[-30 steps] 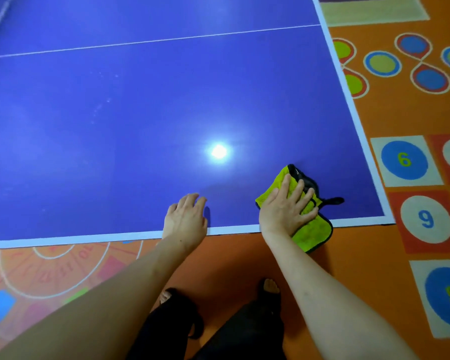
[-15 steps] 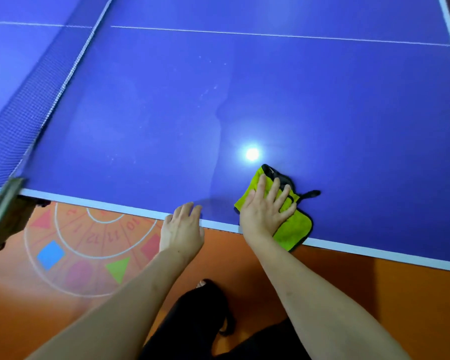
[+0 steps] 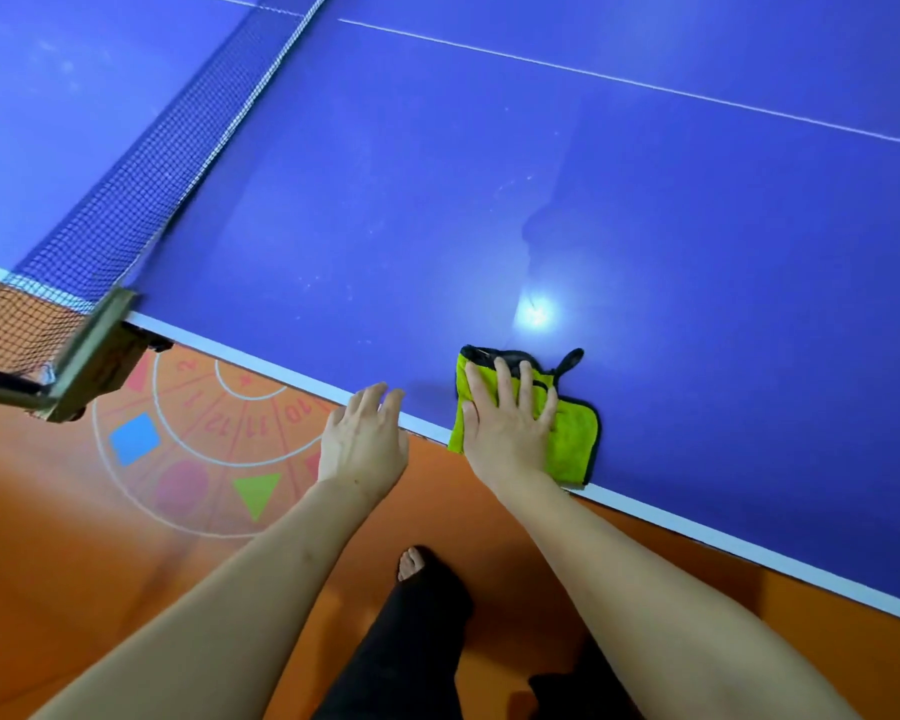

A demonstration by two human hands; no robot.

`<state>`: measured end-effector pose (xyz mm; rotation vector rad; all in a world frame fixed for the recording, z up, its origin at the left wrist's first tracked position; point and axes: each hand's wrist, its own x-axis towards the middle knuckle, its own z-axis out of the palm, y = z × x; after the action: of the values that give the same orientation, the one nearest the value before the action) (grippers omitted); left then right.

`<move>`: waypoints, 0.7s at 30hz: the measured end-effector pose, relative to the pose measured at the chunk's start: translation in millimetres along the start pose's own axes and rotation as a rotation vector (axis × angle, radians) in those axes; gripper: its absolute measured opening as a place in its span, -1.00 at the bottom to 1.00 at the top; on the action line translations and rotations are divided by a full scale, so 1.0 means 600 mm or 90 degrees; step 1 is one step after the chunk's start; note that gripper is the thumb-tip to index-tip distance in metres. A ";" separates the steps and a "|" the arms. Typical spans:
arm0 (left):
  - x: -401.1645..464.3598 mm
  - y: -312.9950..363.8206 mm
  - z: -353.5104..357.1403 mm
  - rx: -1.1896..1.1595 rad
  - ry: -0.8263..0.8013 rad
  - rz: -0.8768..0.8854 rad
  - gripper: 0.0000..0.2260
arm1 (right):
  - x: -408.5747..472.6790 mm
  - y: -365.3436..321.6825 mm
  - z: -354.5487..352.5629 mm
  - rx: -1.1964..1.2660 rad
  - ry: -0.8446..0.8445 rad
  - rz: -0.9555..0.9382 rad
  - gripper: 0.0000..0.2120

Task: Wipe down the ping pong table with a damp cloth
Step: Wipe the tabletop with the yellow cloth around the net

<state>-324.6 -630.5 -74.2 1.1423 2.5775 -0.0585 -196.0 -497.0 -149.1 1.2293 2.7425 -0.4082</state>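
We press our right hand (image 3: pixel 507 426), fingers (image 3: pixel 505 379) straight and spread, flat on a yellow-green cloth (image 3: pixel 572 441) at the near white edge of the blue ping pong worktop (image 3: pixel 645 226). Just left of the cloth, our left hand (image 3: pixel 362 444) rests relaxed, holding nothing, its fingertips touching that same edge. Farther left of the cloth, the black net (image 3: pixel 141 184) crosses the worktop to its clamp (image 3: pixel 92 356), above an orange floor (image 3: pixel 74 563) printed with coloured shapes.
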 end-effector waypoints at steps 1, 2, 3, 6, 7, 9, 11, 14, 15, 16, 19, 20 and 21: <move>0.005 -0.002 -0.001 -0.009 -0.002 -0.001 -0.55 | 0.004 0.000 0.000 0.002 0.010 -0.002 -0.46; 0.013 -0.004 -0.001 -0.020 -0.003 0.002 -0.54 | 0.011 -0.001 0.000 0.001 0.023 -0.006 -0.47; 0.023 -0.006 -0.001 -0.029 -0.003 0.008 -0.54 | 0.020 -0.003 0.000 -0.002 0.033 -0.010 -0.48; 0.057 -0.012 -0.006 -0.046 -0.001 0.031 -0.55 | 0.059 -0.011 0.000 -0.009 0.043 -0.002 -0.48; 0.067 -0.017 -0.008 -0.050 0.000 0.038 -0.56 | 0.072 -0.016 -0.001 -0.010 0.047 0.009 -0.48; 0.088 -0.029 -0.012 -0.055 0.000 0.053 -0.56 | 0.093 -0.023 -0.002 -0.007 0.059 0.033 -0.48; 0.109 -0.044 -0.016 -0.052 -0.003 0.067 -0.56 | 0.105 -0.027 -0.004 -0.008 0.063 0.047 -0.47; 0.144 -0.065 -0.029 -0.046 -0.002 0.084 -0.56 | 0.122 -0.030 -0.004 -0.020 0.069 0.057 -0.46; 0.156 -0.069 -0.034 -0.045 -0.001 0.087 -0.56 | 0.130 -0.030 -0.004 -0.024 0.076 0.061 -0.47; 0.166 -0.072 -0.039 -0.045 -0.002 0.090 -0.56 | 0.137 -0.030 -0.004 -0.026 0.084 0.065 -0.47; 0.198 -0.074 -0.054 -0.044 -0.011 0.093 -0.54 | 0.158 -0.025 -0.006 -0.029 0.120 0.067 -0.51; 0.208 -0.074 -0.058 -0.047 -0.015 0.093 -0.54 | 0.162 -0.023 -0.006 -0.024 0.141 0.066 -0.54; 0.219 -0.073 -0.062 -0.051 -0.018 0.094 -0.54 | 0.165 -0.021 -0.005 -0.017 0.167 0.064 -0.57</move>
<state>-448.9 -560.2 -83.0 1.2885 2.4401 0.0623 -271.2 -433.5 -164.3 1.5040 2.8680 -0.2134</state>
